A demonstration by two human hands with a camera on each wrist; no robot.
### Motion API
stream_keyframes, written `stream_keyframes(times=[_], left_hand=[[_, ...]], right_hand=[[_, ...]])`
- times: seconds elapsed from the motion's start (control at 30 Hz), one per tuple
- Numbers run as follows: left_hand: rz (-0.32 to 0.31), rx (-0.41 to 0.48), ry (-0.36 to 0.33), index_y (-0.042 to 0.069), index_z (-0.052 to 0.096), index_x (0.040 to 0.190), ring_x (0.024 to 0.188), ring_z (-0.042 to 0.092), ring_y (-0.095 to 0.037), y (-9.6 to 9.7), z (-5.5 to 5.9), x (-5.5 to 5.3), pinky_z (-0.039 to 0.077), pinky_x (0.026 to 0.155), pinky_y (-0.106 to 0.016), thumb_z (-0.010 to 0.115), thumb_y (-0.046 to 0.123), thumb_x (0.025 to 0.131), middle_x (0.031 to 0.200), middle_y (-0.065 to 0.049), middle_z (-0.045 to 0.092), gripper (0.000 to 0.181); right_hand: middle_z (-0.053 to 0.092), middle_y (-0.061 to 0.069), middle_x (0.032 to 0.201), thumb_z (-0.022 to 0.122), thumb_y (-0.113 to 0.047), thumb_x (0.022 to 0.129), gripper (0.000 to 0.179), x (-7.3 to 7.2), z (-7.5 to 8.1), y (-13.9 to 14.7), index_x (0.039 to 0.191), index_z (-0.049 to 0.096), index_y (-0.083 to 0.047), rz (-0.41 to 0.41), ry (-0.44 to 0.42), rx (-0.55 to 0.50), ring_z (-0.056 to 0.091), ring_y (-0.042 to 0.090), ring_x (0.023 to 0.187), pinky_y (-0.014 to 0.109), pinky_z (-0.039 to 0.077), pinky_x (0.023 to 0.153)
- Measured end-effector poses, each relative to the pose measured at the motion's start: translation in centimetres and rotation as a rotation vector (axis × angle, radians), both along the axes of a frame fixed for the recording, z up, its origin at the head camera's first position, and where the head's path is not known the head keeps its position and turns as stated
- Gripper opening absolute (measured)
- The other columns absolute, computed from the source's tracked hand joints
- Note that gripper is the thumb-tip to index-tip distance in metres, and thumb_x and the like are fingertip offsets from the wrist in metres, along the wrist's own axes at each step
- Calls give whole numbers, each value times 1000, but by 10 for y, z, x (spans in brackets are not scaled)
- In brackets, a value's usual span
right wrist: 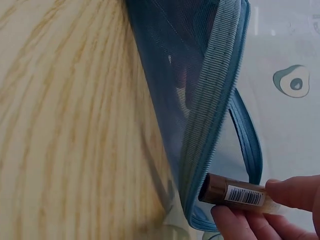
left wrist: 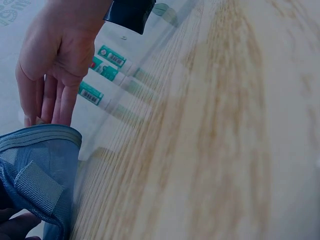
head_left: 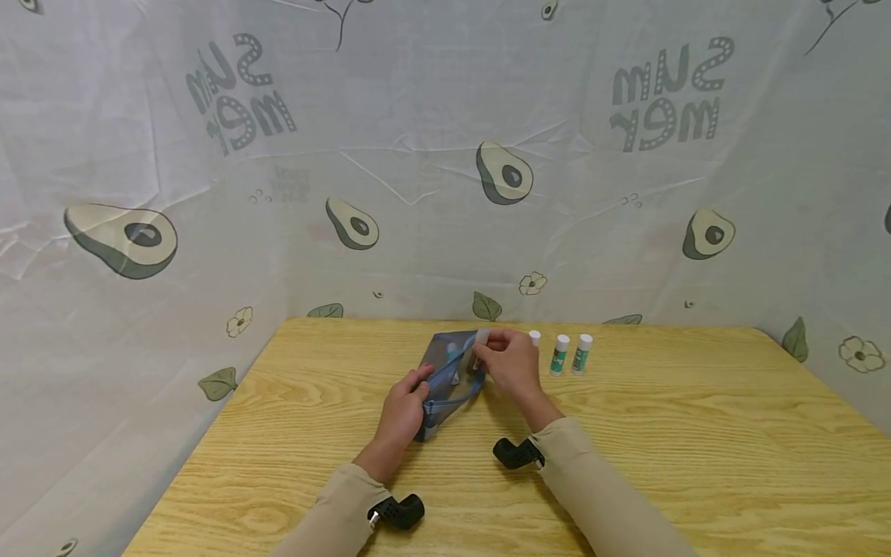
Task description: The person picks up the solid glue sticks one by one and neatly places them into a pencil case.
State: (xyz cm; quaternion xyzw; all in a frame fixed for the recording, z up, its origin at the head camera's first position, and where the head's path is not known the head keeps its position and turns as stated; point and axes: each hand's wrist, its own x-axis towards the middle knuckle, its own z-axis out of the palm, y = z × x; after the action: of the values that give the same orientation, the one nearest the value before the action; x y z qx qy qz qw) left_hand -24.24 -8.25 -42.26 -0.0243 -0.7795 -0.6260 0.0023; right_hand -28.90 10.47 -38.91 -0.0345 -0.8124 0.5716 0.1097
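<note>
My left hand grips the near end of a blue mesh zipper pouch, thumb on top by the zipper. The pouch tilts above the wooden table with its mouth open toward the right. My right hand is at the far end of that mouth. In the right wrist view its thumb and fingers pinch a small brown tube with a barcode label, whose brown end points into the opening. Through the mesh in the head view shows a pale blue-and-white item inside the pouch.
Right of my right hand, three green-labelled tubes with white caps stand upright: one tube partly behind the hand, a middle tube and a right tube. A printed curtain hangs behind the wooden table.
</note>
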Motion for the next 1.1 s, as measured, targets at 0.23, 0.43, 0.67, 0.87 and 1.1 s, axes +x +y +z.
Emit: stream_keyframes(times=[0.23,0.43,0.67,0.87,1.1], left_hand=[[-2,-5,7,-1,58,150,162,24,-45,0,0,-2,26,130,-61,44,9,111,165,-20,47,42],[7,-3,-4,1,59,150,163,24,-44,0,1,-2,25,131,-61,45,9,111,166,-19,46,42],[6,-5,-5,1,58,151,163,24,-43,-1,-4,-4,24,131,-62,44,10,111,166,-18,46,43],[5,-7,-4,2,58,151,163,24,-43,-1,-5,-4,24,131,-62,45,11,111,166,-18,46,43],[1,0,-17,3,58,152,164,23,-43,-1,-4,-2,24,131,-61,45,12,112,167,-17,45,43]], right_hand=[[77,25,114,78,-12,96,34,-1,-4,-1,124,73,6,-27,-48,-56,79,19,81,32,67,72],[78,26,114,77,-12,97,36,0,-6,-2,127,71,7,-30,-73,-59,82,25,83,36,67,74],[78,28,112,77,-11,96,42,1,-7,-2,132,68,7,-27,-115,-92,82,27,78,35,67,72],[77,29,113,79,-12,95,44,1,-9,-2,133,68,7,-38,-141,-76,82,29,80,35,67,72],[74,31,120,77,-13,97,44,2,-8,1,134,66,6,-35,-161,-68,82,32,83,37,67,75]])
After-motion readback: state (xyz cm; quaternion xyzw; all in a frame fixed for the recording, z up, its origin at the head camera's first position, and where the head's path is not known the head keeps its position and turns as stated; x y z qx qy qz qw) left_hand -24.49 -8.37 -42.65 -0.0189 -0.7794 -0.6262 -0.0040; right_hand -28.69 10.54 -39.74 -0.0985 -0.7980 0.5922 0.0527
